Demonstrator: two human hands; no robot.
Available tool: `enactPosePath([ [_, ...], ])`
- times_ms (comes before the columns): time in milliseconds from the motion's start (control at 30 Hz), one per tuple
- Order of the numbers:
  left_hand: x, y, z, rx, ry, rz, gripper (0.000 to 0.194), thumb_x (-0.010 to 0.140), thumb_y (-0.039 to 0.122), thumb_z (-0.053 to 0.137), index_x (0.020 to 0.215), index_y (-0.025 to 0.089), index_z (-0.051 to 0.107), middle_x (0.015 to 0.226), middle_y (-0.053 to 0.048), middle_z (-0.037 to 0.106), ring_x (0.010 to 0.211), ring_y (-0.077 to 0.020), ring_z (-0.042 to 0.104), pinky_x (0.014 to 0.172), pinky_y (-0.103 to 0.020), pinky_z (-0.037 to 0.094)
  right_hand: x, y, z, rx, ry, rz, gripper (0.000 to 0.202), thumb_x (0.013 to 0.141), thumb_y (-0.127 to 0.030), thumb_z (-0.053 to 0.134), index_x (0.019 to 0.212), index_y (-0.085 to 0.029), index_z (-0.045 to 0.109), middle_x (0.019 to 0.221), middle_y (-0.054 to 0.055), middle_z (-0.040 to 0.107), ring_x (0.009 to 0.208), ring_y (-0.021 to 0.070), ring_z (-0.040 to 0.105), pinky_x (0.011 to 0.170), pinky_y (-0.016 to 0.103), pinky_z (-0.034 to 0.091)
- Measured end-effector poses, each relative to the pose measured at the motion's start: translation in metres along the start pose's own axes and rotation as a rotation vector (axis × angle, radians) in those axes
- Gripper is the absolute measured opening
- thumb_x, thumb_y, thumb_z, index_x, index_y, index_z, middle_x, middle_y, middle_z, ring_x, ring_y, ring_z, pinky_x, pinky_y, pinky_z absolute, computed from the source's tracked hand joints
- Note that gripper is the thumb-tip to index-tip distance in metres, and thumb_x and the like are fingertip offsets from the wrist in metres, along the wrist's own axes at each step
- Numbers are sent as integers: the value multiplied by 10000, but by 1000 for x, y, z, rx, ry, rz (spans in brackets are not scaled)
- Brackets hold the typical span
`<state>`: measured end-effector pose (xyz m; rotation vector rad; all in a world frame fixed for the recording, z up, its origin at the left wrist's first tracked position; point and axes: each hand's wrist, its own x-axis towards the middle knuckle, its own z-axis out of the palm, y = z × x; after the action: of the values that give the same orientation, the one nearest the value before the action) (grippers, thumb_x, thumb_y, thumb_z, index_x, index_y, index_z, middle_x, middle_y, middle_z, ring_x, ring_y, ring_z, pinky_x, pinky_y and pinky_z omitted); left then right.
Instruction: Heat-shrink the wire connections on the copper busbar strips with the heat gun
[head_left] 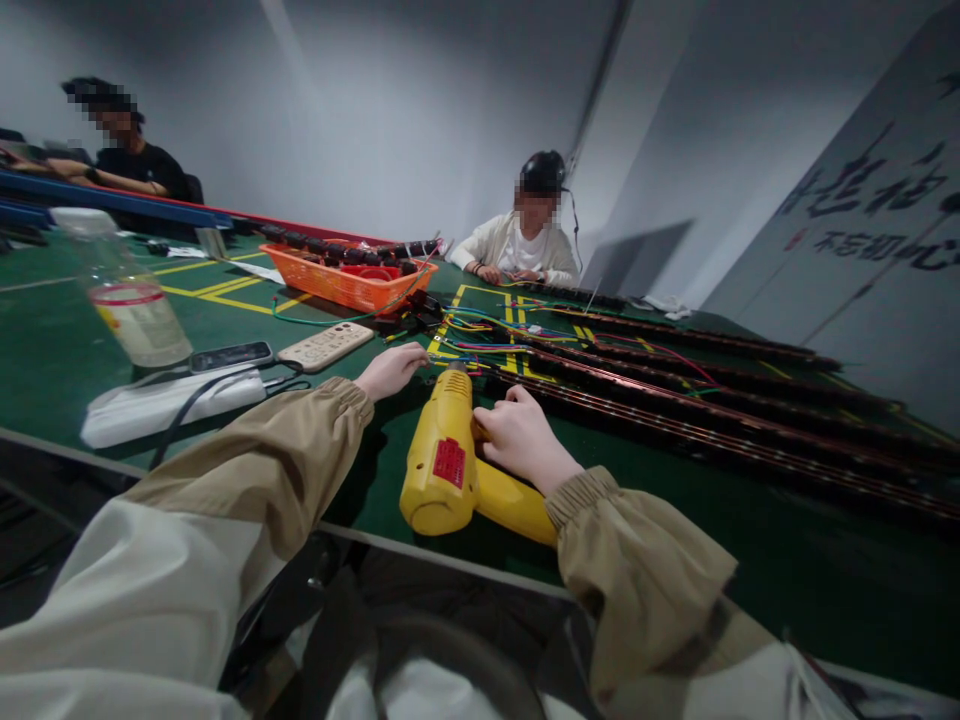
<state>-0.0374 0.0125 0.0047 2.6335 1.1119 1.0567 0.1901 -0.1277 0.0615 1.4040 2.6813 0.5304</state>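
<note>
My left hand (394, 370) reaches forward over the table, its fingers pinched at the ends of thin coloured wires (469, 358). A yellow heat gun (442, 455) lies on its side between my hands. Its nozzle points away from me toward those wires, and its handle extends to the right. My right hand (523, 437) is closed at the far side of the handle, fingertips against the gun's body; part of this grip is hidden. Long dark strips with copper-coloured rails (675, 430) run off to the right, with the wires coming from their near ends.
Left of my hands are a white power strip (176, 405), a dark phone (231, 357), a beige patterned case (326, 346) and a bottle (139, 310). An orange basket (349, 288) holds dark parts. One person (517, 235) sits opposite; another (135, 160) is far left.
</note>
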Motion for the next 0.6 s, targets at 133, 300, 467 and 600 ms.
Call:
enactPosePath([
  [133,1,-6,4,-45,-10,-27,292,871,300,370,887,187,640,916,-46,604,854,-166,565,810,-263,429,16,-11,0,13,21,-45,359,874,-485,499,919,-143,596,836,18,618,819,150,581,897,391,391],
  [300,3,-6,9,-71,-49,-118,295,817,330,406,840,166,650,840,-53,618,801,-188,559,755,-290,442,20,-15,1,19,40,-74,348,874,-477,505,918,-144,596,818,10,619,812,149,588,903,400,396],
  [467,9,1,9,-158,-64,-363,281,745,293,439,821,165,677,888,-51,663,871,-217,576,823,-314,442,16,-13,0,11,49,-72,346,876,-467,509,930,-137,593,807,13,617,795,147,591,890,398,409],
  [600,15,2,11,-225,-40,-494,325,764,316,411,831,163,689,911,-48,686,911,-230,587,846,-315,442,15,-14,0,11,47,-77,336,879,-462,509,919,-139,593,801,6,615,789,141,592,881,393,421],
])
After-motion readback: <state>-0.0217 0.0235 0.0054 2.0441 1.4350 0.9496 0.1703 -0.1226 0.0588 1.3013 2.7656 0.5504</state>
